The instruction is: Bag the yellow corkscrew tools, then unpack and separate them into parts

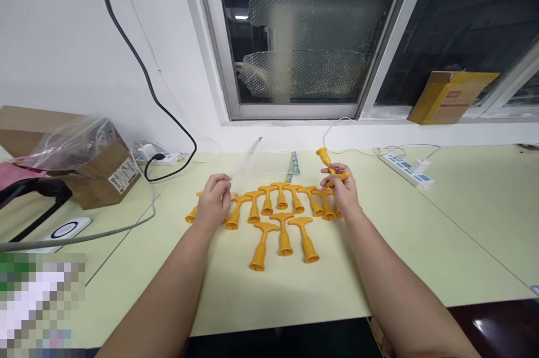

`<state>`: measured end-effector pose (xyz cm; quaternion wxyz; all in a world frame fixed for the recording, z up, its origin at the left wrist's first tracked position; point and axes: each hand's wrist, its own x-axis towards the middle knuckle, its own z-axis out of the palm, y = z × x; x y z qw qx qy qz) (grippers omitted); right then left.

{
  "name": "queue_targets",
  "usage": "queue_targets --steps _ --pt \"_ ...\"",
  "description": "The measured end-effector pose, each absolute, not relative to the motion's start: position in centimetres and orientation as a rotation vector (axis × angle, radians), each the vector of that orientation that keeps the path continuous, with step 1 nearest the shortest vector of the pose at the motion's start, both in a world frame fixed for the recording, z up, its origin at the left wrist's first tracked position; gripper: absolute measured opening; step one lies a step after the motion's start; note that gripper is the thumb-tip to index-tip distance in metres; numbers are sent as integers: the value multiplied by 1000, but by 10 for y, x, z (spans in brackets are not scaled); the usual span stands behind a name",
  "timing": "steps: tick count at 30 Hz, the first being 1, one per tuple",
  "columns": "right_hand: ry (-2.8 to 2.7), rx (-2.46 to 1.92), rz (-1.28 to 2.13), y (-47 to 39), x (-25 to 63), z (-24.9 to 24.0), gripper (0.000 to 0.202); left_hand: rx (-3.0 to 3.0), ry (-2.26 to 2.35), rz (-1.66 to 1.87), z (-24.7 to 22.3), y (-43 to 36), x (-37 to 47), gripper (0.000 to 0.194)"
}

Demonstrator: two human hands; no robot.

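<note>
My left hand is closed in a pinch on the near left edge of a clear plastic bag, which is hard to see against the table. A small blue-green printed label shows at the bag's right side. Held in my right hand is a yellow T-handled tool, its flared cup end pointing up and away, its crossbar between my fingers. Between my hands, several matching yellow tools lie in an arc, handles away from me. Three more yellow tools lie nearer; some are partly hidden behind my hands.
A pale green table meets the wall below a window. Left are an opened cardboard box, a white charging pad and cables. A white power strip lies right. A yellow carton leans on the sill.
</note>
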<state>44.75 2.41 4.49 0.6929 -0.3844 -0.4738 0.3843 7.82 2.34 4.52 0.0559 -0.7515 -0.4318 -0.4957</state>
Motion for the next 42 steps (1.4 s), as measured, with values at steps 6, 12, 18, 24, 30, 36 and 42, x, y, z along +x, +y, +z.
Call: queue_targets --steps 6,12,18,24,30,36,42 --pt "-1170 -726 1186 3 414 52 20 -2369 -1203 -1340 47 14 96 37" --pt "-1223 -609 1511 -20 368 46 24 -2482 -1107 -1302 47 9 112 49" --pt "-1303 -628 1480 -23 353 38 29 -2535 -1079 -1370 43 5 125 53" --pt "-1549 -720 1278 -31 341 28 37 -2640 -997 -1361 44 -6 139 69" --pt "-1755 -925 894 -36 337 31 34 -2753 -869 -1257 43 -13 149 67" --pt "-1656 -1062 823 -25 343 29 23 -2771 -827 -1206 39 -9 153 66" --pt "-1629 -1042 693 -21 344 28 24 -2734 -779 -1174 37 -8 155 69"
